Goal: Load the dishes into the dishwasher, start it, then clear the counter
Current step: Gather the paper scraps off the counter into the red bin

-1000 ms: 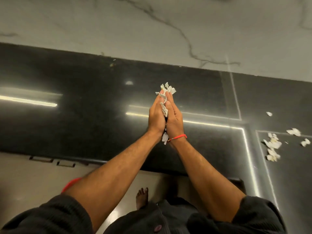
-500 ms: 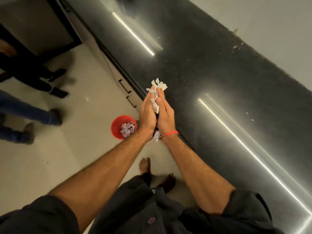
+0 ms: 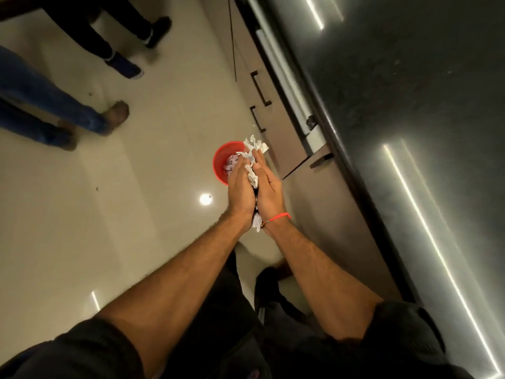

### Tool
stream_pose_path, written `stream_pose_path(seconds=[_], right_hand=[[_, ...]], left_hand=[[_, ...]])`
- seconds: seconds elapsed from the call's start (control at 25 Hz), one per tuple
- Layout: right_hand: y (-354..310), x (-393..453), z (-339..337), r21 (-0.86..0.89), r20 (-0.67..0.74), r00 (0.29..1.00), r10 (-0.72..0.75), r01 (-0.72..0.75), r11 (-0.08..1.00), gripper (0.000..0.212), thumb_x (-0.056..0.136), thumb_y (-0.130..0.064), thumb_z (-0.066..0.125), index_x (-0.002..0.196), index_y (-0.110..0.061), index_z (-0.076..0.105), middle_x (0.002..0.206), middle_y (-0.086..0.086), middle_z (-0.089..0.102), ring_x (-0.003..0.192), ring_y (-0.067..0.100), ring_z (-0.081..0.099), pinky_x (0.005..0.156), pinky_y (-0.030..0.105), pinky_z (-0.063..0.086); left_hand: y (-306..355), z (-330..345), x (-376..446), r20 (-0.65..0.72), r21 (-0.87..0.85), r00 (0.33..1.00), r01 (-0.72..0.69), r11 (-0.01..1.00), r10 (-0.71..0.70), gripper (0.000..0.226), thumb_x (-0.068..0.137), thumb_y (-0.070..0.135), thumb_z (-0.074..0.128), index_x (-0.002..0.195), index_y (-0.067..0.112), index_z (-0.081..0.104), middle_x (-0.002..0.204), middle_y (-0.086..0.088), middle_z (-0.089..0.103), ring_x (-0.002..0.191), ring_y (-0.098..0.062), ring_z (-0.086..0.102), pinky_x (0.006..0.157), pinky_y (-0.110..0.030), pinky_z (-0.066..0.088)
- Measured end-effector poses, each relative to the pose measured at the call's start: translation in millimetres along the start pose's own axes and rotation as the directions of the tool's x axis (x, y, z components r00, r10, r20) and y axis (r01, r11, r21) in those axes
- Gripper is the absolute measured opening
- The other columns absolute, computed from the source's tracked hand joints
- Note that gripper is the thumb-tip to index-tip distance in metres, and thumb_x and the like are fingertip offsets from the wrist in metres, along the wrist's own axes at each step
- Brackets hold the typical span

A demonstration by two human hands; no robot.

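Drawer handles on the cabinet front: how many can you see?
2. One dark handle sits farther up the cabinet front; the second is just below it, nearer the red bin. The hands may hide others.

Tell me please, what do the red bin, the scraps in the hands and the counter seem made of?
Red bin: probably plastic, uniform bright colour, smooth rim.
Scraps: likely paper, white, crumpled with torn edges.
Counter: apparently polished dark stone, speckled, mirroring light strips.

The floor (image 3: 82, 209) is of glossy cream tiles and reflects a round ceiling light (image 3: 205, 199). At right runs a dark polished table (image 3: 410, 105) with bright light strips, above brown cabinet drawers (image 3: 254, 86) with dark handles.
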State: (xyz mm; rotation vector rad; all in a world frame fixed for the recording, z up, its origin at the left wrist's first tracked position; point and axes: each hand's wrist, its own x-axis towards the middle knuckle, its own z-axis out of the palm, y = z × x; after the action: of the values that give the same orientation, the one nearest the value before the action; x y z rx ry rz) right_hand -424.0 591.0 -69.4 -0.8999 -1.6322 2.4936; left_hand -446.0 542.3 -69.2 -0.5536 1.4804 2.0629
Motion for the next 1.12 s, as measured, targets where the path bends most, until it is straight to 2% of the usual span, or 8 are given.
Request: stream_pose_path(seconds=[0.16,0.36,0.48,0.6,0.72,0.84,0.96,1.12], right_hand=[[71.2,66.0,19.2,0.032,-0.053,0.987,0.149,-0.147,0.989,0.038,0.104,-0.013,0.043,0.14,-0.009,0.053,0.147,0.006,0.051,0.137,0.015,0.047,0.119,0.04,0.033],[164.0,158.8,7.2,-0.127,-0.152,0.948,0.28,-0.3,0.945,0.045,0.098,-0.039,0.051,0.134,-0.014,0.06,0.135,0.005,0.062,0.126,0.017,0.057,0.111,0.042,0.043],[212.4,209.0,-10.8,-0.058,-0.24,0.915,0.324,-0.347,0.936,0.035,0.1,-0.03,0.055,0.129,-0.012,0.065,0.126,0.003,0.068,0.116,0.011,0.064,0.101,0.03,0.05],[259.3,261.7,-24.4,-0.092,-0.287,0.893,0.347,-0.386,0.918,0.032,0.101,-0.024,0.054,0.128,-0.012,0.065,0.126,0.003,0.068,0.115,0.013,0.064,0.095,0.024,0.052],[296.9,308.3,-33.5,-0.126,-0.303,0.879,0.368,-0.42,0.899,0.027,0.101,-0.016,0.052,0.121,-0.007,0.067,0.12,0.006,0.069,0.114,0.017,0.063,0.09,0.02,0.053],[319.3,343.8,-39.7,-0.084,-0.327,0.843,0.426,-0.475,0.876,0.028,0.098,-0.018,0.056,0.12,-0.004,0.068,0.119,0.01,0.07,0.112,0.023,0.065,0.1,0.035,0.052],[329.0,358.6,-49.5,0.027,-0.356,0.777,0.518,-0.546,0.837,0.036,0.099,-0.025,0.053,0.123,-0.001,0.064,0.106,0.017,0.071,0.095,0.031,0.069,0.078,0.036,0.059],[316.9,361.6,-58.1,0.221,-0.357,0.693,0.627,-0.589,0.777,0.032,0.104,-0.028,0.044,0.113,-0.004,0.064,0.088,0.007,0.073,0.093,0.026,0.064,0.07,0.03,0.05]], left_hand=[[-21.1,-40.1,73.5,-0.133,-0.011,0.989,0.065,0.998,-0.066,0.038,0.106,0.016,0.041,0.135,0.001,0.06,0.129,-0.012,0.068,0.121,-0.02,0.065,0.106,-0.029,0.05],[-77.3,-82.7,183.7,-0.161,-0.032,0.958,0.236,0.971,-0.238,0.039,0.105,0.025,0.043,0.132,0.006,0.063,0.125,-0.009,0.07,0.117,-0.018,0.066,0.104,-0.032,0.051],[-122.2,-101.5,247.1,-0.202,0.068,0.941,0.289,0.955,-0.27,0.042,0.103,0.03,0.044,0.133,0.007,0.062,0.134,-0.015,0.065,0.122,-0.026,0.062,0.108,-0.044,0.048],[-166.9,-119.8,310.1,-0.221,0.101,0.938,0.292,0.951,-0.265,0.032,0.103,0.019,0.048,0.12,0.0,0.068,0.108,-0.014,0.074,0.1,-0.025,0.072,0.084,-0.031,0.059],[-192.7,-132.0,357.4,-0.291,0.116,0.916,0.319,0.941,-0.275,0.031,0.105,0.017,0.043,0.117,0.0,0.067,0.09,-0.005,0.071,0.073,-0.01,0.067,0.056,-0.013,0.052],[-216.6,-144.2,402.1,-0.262,0.035,0.892,0.39,0.92,-0.368,0.031,0.1,0.024,0.053,0.116,0.003,0.069,0.102,-0.01,0.075,0.086,-0.02,0.074,0.07,-0.024,0.06],[-242.3,-158.3,434.4,-0.29,-0.051,0.817,0.508,0.86,-0.499,0.058,0.092,0.057,0.056,0.137,0.021,0.061,0.105,0.011,0.073,0.119,-0.029,0.066,0.074,-0.032,0.057],[-231.7,-176.8,442.4,-0.239,-0.027,0.735,0.648,0.761,-0.634,0.078,0.083,0.078,0.052,0.129,0.017,0.067,0.119,-0.008,0.074,0.107,-0.033,0.071,0.091,-0.043,0.056]])
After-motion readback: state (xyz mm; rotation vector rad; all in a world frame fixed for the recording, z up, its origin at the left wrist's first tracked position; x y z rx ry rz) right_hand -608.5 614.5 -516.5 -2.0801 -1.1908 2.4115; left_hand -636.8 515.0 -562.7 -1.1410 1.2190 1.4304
